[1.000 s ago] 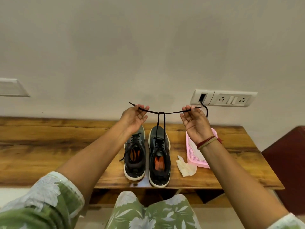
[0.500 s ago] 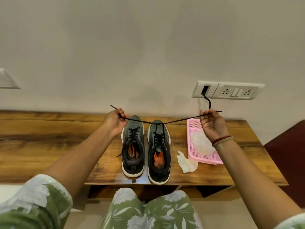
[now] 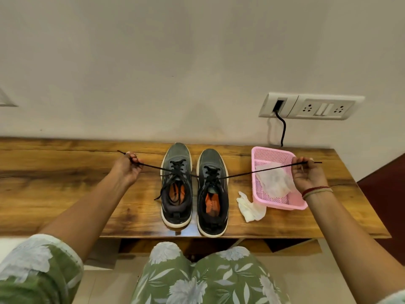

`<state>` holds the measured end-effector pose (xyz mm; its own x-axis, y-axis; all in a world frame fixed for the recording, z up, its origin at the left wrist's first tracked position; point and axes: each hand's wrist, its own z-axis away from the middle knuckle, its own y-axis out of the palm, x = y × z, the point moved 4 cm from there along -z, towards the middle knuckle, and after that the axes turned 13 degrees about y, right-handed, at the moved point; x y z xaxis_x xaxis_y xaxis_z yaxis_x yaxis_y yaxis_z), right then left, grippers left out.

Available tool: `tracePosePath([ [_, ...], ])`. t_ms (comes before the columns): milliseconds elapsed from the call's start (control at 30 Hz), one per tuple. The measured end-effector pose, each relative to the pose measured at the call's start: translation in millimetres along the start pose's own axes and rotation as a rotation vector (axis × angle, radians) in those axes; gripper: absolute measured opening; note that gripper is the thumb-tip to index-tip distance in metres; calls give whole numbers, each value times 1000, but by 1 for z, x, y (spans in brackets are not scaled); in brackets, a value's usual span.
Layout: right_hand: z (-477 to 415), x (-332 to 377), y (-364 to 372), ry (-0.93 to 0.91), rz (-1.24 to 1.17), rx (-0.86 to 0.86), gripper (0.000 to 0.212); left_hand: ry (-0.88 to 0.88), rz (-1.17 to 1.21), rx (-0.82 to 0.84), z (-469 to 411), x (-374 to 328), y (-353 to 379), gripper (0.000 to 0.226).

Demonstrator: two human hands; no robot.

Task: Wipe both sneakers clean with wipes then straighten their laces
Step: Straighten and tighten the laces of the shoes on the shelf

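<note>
Two dark grey sneakers with white soles stand side by side on the wooden table, toes toward the wall: the left sneaker [image 3: 176, 185] and the right sneaker [image 3: 212, 194]. The right sneaker's black lace [image 3: 245, 174] is stretched taut out to both sides. My left hand [image 3: 127, 167] pinches one lace end, far left of the shoes. My right hand [image 3: 306, 175] pinches the other end above the pink basket. The left sneaker's lace hangs loose over its side.
A pink mesh basket [image 3: 282, 204] holds a crumpled wipe [image 3: 274, 181]. Another used white wipe [image 3: 251, 207] lies on the wooden table [image 3: 65, 194] beside the right sneaker. A wall socket panel [image 3: 311, 106] has a black cable dropping behind the table.
Both hands have moved apart and downward, pulling the lace from a raised short span into a long, low, taut line across the table.
</note>
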<state>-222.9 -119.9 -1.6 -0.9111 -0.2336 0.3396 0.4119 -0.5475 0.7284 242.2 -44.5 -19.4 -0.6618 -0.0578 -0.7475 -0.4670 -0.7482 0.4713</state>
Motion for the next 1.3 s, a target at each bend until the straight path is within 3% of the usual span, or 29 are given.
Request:
tracePosePath([
  [333, -7, 4, -34, -28, 155, -160, 27, -32, -100, -100, -16, 19, -36, 33],
  [433, -2, 6, -39, -25, 459, -390, 14, -56, -322, -179, -14, 25, -48, 16],
  [500, 5, 11, -41, -84, 666, -541, 26, 8, -497, -272, -12, 21, -57, 35],
  [567, 14, 12, -36, -240, 985, -668, 42, 206, -772, -314, -5, 9, -56, 49],
  [600, 20, 10, -28, -384, 1148, -688, 45, 349, -918, -263, 5, 4, -45, 46],
  [633, 23, 3, -18, -543, 1298, -621, 42, 512, -1051, -159, 19, 2, -29, 40],
  [700, 26, -26, 0, -706, 1548, -302, 28, 836, -1289, 202, 50, 7, 10, 28],
  [767, 32, -67, 14, -614, 1735, 17, 21, 1013, -1518, 604, 75, 29, 42, 25],
  [867, 36, -122, 23, -421, 1961, 293, 29, 1035, -1979, 1024, 90, 70, 70, 29],
  [933, 33, -140, 27, -443, 2095, 347, 27, 1007, -2178, 1109, 93, 87, 78, 31],
  [1033, 31, -146, 28, -450, 2083, 398, 20, 979, -2213, 1086, 91, 93, 80, 26],
  [1200, 32, -147, 23, -331, 1973, 467, 18, 890, -2087, 1168, 86, 88, 79, 25],
  [1300, 31, -148, 19, -263, 1885, 467, 15, 747, -1822, 1206, 84, 84, 77, 23],
])
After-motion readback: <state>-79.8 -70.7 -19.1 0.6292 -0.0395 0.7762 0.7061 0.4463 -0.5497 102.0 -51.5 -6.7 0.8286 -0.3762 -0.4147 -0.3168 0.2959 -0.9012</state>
